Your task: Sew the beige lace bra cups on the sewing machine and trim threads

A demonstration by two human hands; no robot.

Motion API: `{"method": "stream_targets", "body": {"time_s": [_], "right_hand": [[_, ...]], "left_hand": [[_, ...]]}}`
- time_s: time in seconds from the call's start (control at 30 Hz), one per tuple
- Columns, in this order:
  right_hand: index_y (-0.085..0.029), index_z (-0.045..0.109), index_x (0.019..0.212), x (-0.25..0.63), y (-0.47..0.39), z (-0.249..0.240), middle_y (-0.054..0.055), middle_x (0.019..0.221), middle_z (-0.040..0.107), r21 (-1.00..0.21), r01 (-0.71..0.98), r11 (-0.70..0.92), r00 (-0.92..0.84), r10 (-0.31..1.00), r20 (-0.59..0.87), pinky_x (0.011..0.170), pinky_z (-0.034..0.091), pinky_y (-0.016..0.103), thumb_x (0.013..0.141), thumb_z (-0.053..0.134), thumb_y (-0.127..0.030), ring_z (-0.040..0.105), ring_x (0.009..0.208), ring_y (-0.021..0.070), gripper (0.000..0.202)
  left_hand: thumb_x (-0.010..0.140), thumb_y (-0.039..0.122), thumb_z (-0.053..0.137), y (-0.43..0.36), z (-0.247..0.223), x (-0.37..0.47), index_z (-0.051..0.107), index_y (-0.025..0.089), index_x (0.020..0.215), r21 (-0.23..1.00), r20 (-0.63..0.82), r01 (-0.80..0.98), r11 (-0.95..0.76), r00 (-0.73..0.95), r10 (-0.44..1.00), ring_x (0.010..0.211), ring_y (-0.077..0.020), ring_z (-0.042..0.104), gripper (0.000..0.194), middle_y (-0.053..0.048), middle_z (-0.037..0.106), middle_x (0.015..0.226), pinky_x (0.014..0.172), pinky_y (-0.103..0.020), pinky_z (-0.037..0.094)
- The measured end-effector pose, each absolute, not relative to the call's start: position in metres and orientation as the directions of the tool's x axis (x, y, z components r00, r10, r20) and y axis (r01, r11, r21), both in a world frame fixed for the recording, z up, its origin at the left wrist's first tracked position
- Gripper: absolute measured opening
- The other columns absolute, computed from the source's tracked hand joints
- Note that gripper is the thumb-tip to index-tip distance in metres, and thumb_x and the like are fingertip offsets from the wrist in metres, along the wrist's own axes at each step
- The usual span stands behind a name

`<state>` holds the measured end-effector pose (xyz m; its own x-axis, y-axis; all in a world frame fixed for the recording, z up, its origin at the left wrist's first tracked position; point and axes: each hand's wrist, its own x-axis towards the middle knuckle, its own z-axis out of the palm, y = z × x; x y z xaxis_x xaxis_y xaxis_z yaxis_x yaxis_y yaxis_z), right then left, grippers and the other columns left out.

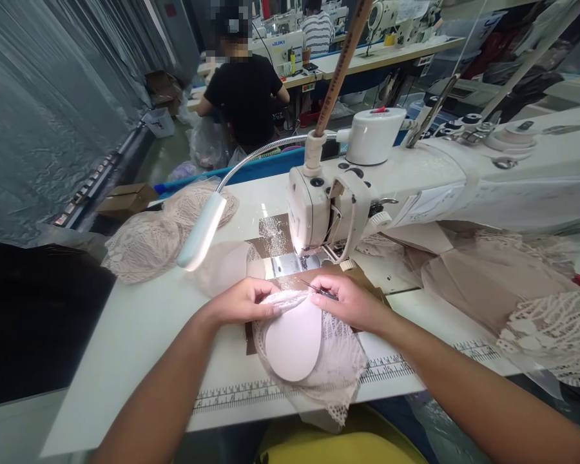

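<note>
Lit by the lamp, a pale lace bra piece (341, 351) lies in front of the sewing machine (321, 212), with a smooth white oval cup pad (294, 341) on top of it. My left hand (244, 301) pinches the upper left edge of the lace between thumb and fingers. At the upper right edge, my right hand (345, 299) is closed around a small dark pointed tool (325, 294), whose thin tip points left. Its fingertips also touch the lace. Whether the tool is snips or tweezers I cannot tell. The lace's lower corner hangs over the table's front edge.
Lace cups (147, 245) are piled at the table's left. More beige lace fabric (473, 277) lies on the right. A gooseneck lamp (203, 229) arches over the table (125, 361), which has a ruler strip (236, 396) along its front. Another person (244, 96) sits beyond.
</note>
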<state>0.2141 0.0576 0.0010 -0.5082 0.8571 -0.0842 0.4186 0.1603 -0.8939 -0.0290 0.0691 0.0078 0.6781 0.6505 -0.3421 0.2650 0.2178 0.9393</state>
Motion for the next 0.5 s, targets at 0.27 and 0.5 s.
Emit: {"method": "stream_targets", "body": {"time_s": [0.27,0.5], "right_hand": [[-0.02,0.047,0.063,0.2166,0.0576,-0.0038,-0.003,0.058,0.048,-0.759,0.612,0.224,-0.335,0.942,0.008,0.055,0.031,0.026,0.087,0.045,-0.035,0.045,0.057,0.0135,0.029],[-0.021,0.059,0.074,0.2196,0.0608,-0.0034,0.003,0.088,0.065,-0.747,0.589,0.308,-0.37,0.925,0.09,0.064,0.039,0.028,0.08,0.058,-0.043,0.057,0.076,0.0184,0.023]], "left_hand": [[0.076,0.038,0.069,0.0661,0.0099,-0.0299,0.061,0.012,0.081,0.934,-0.339,0.324,0.154,0.657,0.674,0.066,-0.0108,0.05,0.028,-0.001,0.055,0.074,0.056,-0.02,0.038],[0.076,0.034,0.07,0.0626,0.0108,-0.0235,0.062,0.012,0.092,0.954,-0.293,0.244,0.171,0.666,0.686,0.071,-0.012,0.052,0.028,-0.003,0.058,0.082,0.058,-0.019,0.041]]}}
